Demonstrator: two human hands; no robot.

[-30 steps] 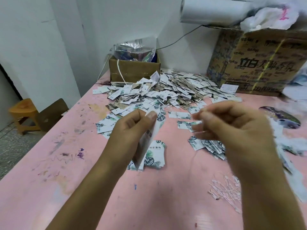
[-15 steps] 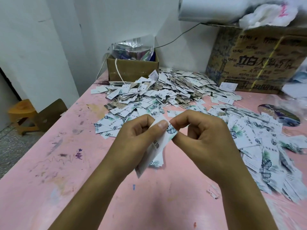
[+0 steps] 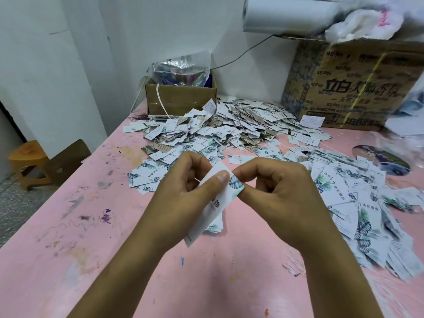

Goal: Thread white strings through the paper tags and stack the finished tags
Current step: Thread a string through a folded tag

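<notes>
Pink table (image 3: 68, 237), tags (image 3: 229, 125) heaped far and right. At centre the left hand (image 3: 183, 200) pinches a tag (image 3: 214, 210); the right hand (image 3: 282, 193) pinches its top corner. Best keep the tag still, drawing the string (image 3: 197, 179) straight through.

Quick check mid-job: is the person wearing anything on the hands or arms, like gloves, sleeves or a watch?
Nothing worn shows. The left hand and right hand are bare, with no gloves, rings or tape. The left forearm and right forearm are bare down to the picture's bottom edge: no sleeve, watch or bracelet in view. The left thumbnail is short and unpainted.
</notes>
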